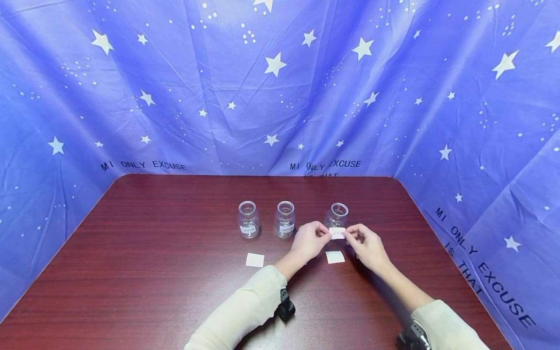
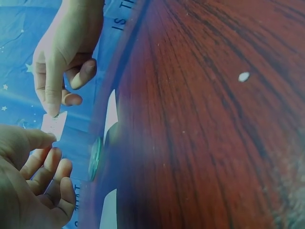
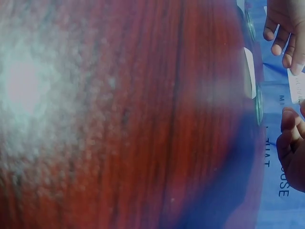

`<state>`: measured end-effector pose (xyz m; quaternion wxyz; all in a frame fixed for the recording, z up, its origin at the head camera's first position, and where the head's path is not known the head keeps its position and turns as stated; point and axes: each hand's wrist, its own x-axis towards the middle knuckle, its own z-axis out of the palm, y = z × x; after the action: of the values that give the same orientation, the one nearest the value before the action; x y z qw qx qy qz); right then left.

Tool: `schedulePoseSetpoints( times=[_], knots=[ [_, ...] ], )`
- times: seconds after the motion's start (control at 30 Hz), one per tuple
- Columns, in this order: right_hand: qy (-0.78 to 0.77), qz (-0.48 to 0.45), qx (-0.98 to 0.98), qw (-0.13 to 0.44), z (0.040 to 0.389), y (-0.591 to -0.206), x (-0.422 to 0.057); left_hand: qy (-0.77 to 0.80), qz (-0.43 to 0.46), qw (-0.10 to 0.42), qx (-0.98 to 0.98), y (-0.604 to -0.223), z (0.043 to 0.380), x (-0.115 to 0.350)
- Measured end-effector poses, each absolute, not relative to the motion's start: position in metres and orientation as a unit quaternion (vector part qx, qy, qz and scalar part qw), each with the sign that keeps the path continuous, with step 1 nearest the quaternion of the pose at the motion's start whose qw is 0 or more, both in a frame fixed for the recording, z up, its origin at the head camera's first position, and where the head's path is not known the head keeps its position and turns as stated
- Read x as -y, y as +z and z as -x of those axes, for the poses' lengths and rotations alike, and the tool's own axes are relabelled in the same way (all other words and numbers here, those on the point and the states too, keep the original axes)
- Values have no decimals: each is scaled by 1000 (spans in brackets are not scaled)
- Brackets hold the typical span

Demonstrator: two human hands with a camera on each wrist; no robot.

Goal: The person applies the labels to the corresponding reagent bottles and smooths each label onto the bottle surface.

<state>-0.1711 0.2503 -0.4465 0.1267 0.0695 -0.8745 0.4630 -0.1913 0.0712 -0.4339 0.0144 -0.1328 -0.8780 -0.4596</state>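
A small white label (image 1: 337, 233) with dark writing is stretched between both hands, in front of the rightmost glass jar (image 1: 339, 212). My left hand (image 1: 309, 240) pinches its left end between thumb and finger. At its other end, my right hand (image 1: 368, 245) pinches it the same way. In the left wrist view the label (image 2: 54, 126) spans the gap between the left hand (image 2: 33, 176) and the right hand (image 2: 69, 52). The right wrist view catches only part of the label (image 3: 296, 87) at its edge. Whether the label touches the jar, I cannot tell.
Two more glass jars, a left one (image 1: 248, 218) and a middle one (image 1: 285, 218), stand in line, each bearing a white label. On the dark red wooden table (image 1: 153, 272) lie two white paper pieces, one at left (image 1: 255, 260) and one below the hands (image 1: 335, 257).
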Motion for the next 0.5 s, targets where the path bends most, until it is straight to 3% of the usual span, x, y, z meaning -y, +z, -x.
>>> schedulePoseSetpoints(
  times=[0.5],
  knots=[
    [461,-69,878,110,176,-447,-252,-420,123,27,899,-438,199,-75]
  ],
)
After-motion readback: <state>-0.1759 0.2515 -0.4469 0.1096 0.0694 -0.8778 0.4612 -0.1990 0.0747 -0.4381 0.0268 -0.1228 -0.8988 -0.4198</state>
